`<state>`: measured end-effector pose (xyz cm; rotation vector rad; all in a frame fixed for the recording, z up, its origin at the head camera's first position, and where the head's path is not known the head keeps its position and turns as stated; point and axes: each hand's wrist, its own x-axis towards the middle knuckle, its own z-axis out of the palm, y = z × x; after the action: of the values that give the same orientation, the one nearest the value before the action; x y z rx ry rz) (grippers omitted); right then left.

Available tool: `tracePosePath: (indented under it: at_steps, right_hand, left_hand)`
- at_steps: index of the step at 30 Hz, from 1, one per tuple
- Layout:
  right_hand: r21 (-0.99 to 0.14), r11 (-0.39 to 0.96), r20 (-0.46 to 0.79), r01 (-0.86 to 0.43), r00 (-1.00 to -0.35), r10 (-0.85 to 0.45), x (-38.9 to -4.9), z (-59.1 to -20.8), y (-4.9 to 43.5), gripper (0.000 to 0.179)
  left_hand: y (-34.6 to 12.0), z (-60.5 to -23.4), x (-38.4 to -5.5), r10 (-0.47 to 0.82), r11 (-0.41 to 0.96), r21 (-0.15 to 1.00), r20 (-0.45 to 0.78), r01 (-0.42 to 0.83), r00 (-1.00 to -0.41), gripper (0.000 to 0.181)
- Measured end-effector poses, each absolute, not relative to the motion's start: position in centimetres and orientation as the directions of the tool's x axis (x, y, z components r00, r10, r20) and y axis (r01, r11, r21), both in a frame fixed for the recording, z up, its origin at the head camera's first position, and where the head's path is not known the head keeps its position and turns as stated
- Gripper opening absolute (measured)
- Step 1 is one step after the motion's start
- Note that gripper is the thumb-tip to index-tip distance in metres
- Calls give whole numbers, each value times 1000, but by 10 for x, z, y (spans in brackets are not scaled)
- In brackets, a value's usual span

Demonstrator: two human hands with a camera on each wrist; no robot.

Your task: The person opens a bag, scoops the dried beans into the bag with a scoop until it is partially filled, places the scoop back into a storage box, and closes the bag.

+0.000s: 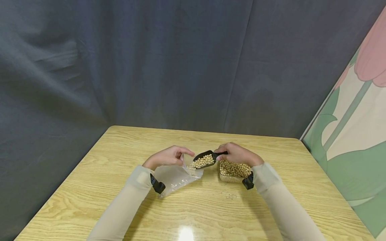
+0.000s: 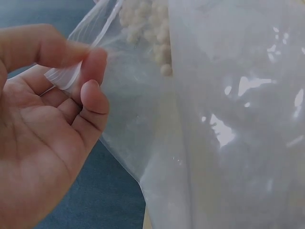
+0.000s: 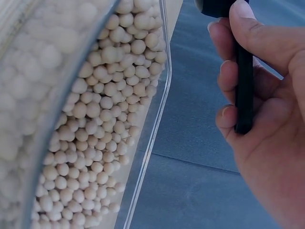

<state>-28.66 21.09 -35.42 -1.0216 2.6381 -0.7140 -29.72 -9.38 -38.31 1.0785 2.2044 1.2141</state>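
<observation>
My right hand (image 1: 236,154) grips the handle of a black scoop (image 3: 244,90), fingers wrapped round it. Pale round beans (image 1: 203,161) fill the scoop's bowl, whose front lip is at the mouth of a clear zip bag (image 1: 176,177). My left hand (image 1: 169,156) pinches the bag's zip edge (image 2: 64,78) between thumb and fingers, holding the mouth up. Some beans (image 2: 152,36) show through the plastic near the opening. Below my right hand stands a clear rectangular container (image 1: 230,179) full of the same beans (image 3: 102,119).
The wooden table (image 1: 193,214) carries everything, with the bag's lower end lying toward its front left. A dark curtain (image 1: 181,67) hangs behind the table's back edge. To the right is a panel with painted flowers (image 1: 359,134).
</observation>
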Motion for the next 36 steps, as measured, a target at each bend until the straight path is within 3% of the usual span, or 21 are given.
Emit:
tracePosePath:
  at_steps: [24, 36]
  right_hand:
    - [-427, 599, -2, -677, -662, -750, -288, -345, 205, 31]
    - [-422, 604, -3, -676, -665, -747, -288, -341, 204, 30]
  left_hand:
    - [-95, -380, -296, 788, 296, 872, 7, 389, -616, 51]
    - [-94, -382, -298, 797, 290, 862, 23, 416, -603, 50]
